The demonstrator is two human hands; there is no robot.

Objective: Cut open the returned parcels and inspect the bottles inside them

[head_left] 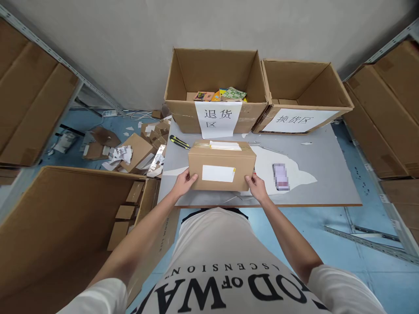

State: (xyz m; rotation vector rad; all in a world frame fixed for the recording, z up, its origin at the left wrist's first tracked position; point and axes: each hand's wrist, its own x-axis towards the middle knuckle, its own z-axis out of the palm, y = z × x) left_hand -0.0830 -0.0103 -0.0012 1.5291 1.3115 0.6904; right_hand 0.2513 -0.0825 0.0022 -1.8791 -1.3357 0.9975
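Note:
A closed cardboard box (209, 159) with a blank-looking white label on its front and another on its taped top is held between my two hands at the near side of the grey table (330, 174). My left hand (183, 182) grips its left end, thumb on the front face. On the opposite end, my right hand (256, 185) grips it the same way. The fingers behind the box are hidden. Just behind its left corner lies a black and yellow utility knife (179, 142). To the right, a blurred-out phone-like object (280, 176) rests on white paper (301, 175).
Behind stand two open cartons with paper signs: the left carton (250, 111) holds colourful packets, beside the right carton (340, 104). A large open carton (75, 172) with small boxes stands at lower left. Cardboard scraps (139, 150) litter the floor. Shelves with boxes flank both sides.

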